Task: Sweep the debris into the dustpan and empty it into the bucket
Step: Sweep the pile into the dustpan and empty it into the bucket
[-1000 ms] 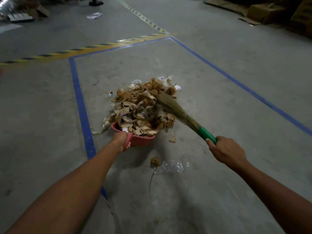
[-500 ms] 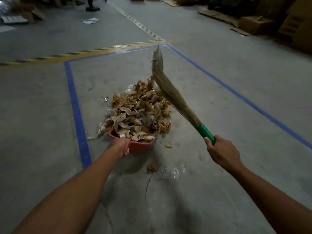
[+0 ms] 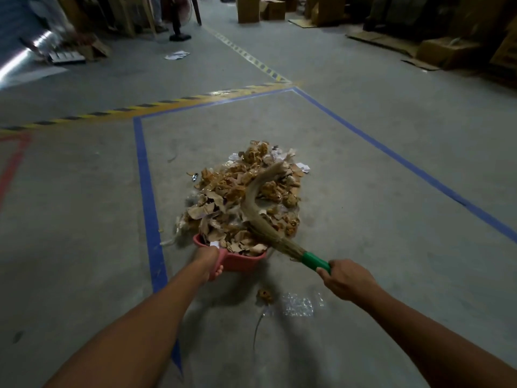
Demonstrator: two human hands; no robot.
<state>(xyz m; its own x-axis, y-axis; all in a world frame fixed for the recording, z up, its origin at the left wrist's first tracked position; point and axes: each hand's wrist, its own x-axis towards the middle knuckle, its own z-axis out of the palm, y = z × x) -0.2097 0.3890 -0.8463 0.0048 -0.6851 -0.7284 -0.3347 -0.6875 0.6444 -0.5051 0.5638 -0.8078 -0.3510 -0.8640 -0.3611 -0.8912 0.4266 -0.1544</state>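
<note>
A heap of brown cardboard and paper debris lies on the concrete floor, spilling into a red dustpan at its near edge. My left hand grips the dustpan's handle. My right hand grips the green handle of a grass broom. The broom's bristles lie bent across the top of the heap, their tip on its far side. No bucket is in view.
A small brown scrap, a clear plastic wrapper and a thin strip lie on the floor near me. Blue tape lines frame the area. Cardboard boxes stand at the far right and back.
The broom, raised upright half a second ago, has come down onto the heap with its bristles bent. The dustpan stays at the heap's near edge.
</note>
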